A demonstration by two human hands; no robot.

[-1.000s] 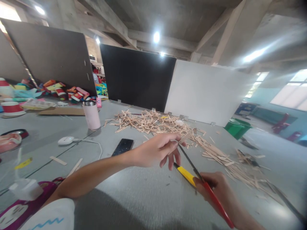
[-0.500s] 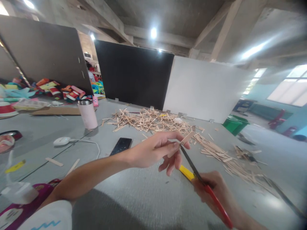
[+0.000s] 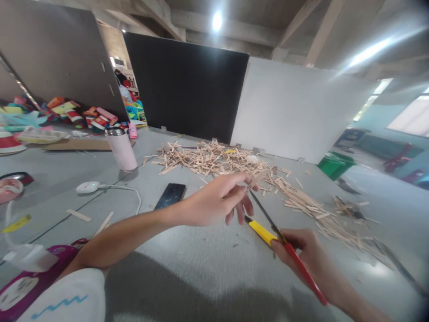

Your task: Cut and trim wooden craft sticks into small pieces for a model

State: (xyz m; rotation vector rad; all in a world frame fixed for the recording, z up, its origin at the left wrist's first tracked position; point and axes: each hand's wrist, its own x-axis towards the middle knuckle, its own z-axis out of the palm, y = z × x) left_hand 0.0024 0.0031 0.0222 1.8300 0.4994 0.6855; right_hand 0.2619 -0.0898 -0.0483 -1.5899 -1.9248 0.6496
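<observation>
My left hand [image 3: 217,201] is raised over the grey table [image 3: 187,268] and pinches a short flat wooden stick [image 3: 257,178] between thumb and forefinger. My right hand [image 3: 306,255] grips red-handled scissors [image 3: 290,257], whose dark blades reach up to the stick at my left fingertips. A yellow utility knife [image 3: 259,230] lies on the table just under the blades. Behind my hands a wide heap of wooden sticks [image 3: 214,162] spreads across the table and trails off to the right.
A black phone [image 3: 170,196] lies left of my left hand. Further left are a pink tumbler [image 3: 121,149], a white mouse-like device with a cable [image 3: 87,187] and loose sticks [image 3: 79,215]. Coloured craft pieces [image 3: 70,114] pile up at the far left. A green bin [image 3: 332,164] stands beyond the table.
My view has tipped down a little and my hands sit slightly higher in it. Both hands keep their grips; the scissor blades stay at the stick.
</observation>
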